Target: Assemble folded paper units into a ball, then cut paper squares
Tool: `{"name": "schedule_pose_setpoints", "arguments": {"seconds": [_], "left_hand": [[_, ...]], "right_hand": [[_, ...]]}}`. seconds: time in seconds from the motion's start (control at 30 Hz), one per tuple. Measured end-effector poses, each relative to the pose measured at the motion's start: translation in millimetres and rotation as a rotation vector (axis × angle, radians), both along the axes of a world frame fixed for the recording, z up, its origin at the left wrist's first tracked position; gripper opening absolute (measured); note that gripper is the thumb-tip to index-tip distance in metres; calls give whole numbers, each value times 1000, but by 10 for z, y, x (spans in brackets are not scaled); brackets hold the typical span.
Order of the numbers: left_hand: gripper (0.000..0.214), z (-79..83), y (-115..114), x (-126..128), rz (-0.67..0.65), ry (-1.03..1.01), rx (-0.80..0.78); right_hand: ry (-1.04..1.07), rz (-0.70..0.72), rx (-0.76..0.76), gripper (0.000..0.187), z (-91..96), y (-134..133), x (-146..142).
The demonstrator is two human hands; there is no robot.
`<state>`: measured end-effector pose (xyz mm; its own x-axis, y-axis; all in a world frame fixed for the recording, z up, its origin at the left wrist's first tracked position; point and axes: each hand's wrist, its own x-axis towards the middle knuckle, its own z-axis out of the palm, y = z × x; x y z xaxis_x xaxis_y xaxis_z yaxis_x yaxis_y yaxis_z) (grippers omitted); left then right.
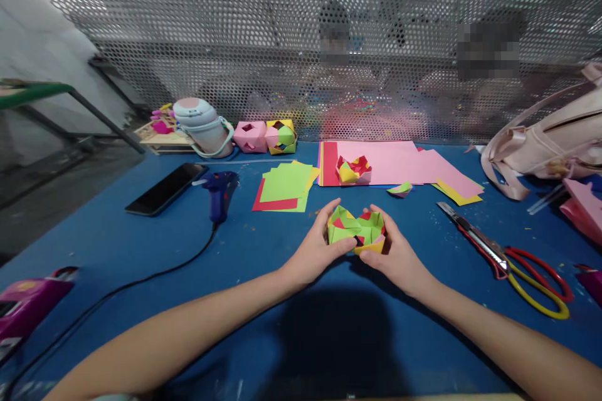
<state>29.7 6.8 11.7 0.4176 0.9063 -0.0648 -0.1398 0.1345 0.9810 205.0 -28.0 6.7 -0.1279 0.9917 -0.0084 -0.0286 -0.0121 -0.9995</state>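
Between my two hands is a folded paper box [350, 225] in green, yellow, red and pink, with an open, jagged top. My left hand [320, 239] grips its left side, the thumb across the front edge. On the right side my right hand [395, 254] holds it, thumb at the front and fingers behind. Just beyond, a similar red, yellow and pink paper piece [353, 170] stands on pink sheets [380, 160]. A small folded green and pink piece [400, 189] lies close by. Green, yellow and red paper squares [285, 185] are stacked to the left.
Left on the blue table [254, 257] are a blue glue gun [221, 194] with a trailing cord, a phone [167, 189] and a lidded cup [202, 125]. Finished paper boxes [251, 137] stand behind. A cutter [470, 235] overlaps scissors [540, 282] at right, near a bag [550, 138].
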Motion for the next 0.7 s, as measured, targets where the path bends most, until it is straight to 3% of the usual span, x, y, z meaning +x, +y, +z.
{"name": "schedule_pose_setpoints", "arguments": {"seconds": [0.13,0.7], "left_hand": [[87,-6,-49,16,-19,56,-12],[74,-16,-80,6,-50,173,106]], "right_hand": [[-70,-71,42,82,-59,-9,-38],[-56,-38,86,77,-125,-41,-41]]}}
